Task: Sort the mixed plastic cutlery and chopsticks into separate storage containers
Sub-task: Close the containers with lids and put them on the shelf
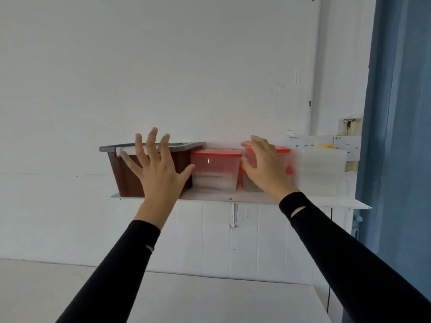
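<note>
1. black long sleeves (112, 271) on both arms reach up from the bottom edge, over a white counter (210, 299) that lies low in the head view.
2. left hand (158, 169) is raised in front of a dark brown plastic bin with a grey rim (126, 178). its grip is wide open, fingers spread and straight, with nothing in it.
3. right hand (265, 166) is in front of a clear plastic box with a red lid (283, 157). its grip is loosely open, fingers gently curved. blur hides whether it touches the box.
4. between the bin and that box stands another clear red-lidded plastic box (215, 169), closed. its contents are too blurred to name.
5. all three stand in a row on a white wall shelf (233, 198), with translucent white plastic containers (321, 173) at the right end.
6. a blue curtain (401, 136) hangs at the far right.
</note>
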Available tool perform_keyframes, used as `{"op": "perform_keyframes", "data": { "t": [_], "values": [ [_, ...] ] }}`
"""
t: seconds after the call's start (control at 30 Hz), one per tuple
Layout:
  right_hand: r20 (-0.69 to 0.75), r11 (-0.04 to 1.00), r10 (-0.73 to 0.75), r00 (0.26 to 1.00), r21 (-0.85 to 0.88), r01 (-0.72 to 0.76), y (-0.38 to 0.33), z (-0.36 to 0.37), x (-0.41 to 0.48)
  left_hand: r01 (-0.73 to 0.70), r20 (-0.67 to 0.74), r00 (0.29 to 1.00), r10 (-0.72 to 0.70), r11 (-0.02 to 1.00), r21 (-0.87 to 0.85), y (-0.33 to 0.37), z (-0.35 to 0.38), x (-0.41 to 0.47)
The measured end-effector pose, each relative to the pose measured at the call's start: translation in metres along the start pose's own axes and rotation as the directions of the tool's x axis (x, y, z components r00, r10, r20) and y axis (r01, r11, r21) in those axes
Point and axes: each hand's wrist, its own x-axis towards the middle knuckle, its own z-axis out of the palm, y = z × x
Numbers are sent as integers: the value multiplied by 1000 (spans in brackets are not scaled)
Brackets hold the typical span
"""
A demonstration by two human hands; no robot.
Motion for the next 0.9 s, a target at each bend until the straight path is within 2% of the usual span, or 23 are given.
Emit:
{"op": "perform_keyframes", "data": {
  "t": [0.07,0.13,0.33,0.43,0.6,0.77,0.9],
  "values": [
    [98,999,-37,994,42,33,-19,19,3,38,118,992,-40,999,17,-16,3,3],
    [150,1000,0,989,29,-5,-29,34,5,-64,169,984,50,995,77,-23,3,10],
    [78,993,42,996,102,-50,-37,41,15,-125,53,992,116,971,206,-29,-1,20],
    [77,989,52,996,134,-62,-40,31,21,-177,55,984,169,960,219,-22,3,13],
    [191,992,8,982,121,-32,-38,32,24,-196,11,980,197,966,168,-25,11,30],
    [178,988,54,983,135,-79,-36,35,23,-156,-2,987,158,975,156,-16,20,21],
    [317,986,66,946,125,-110,-42,25,12,-135,20,991,133,986,103,-23,25,12]
  ]
}}
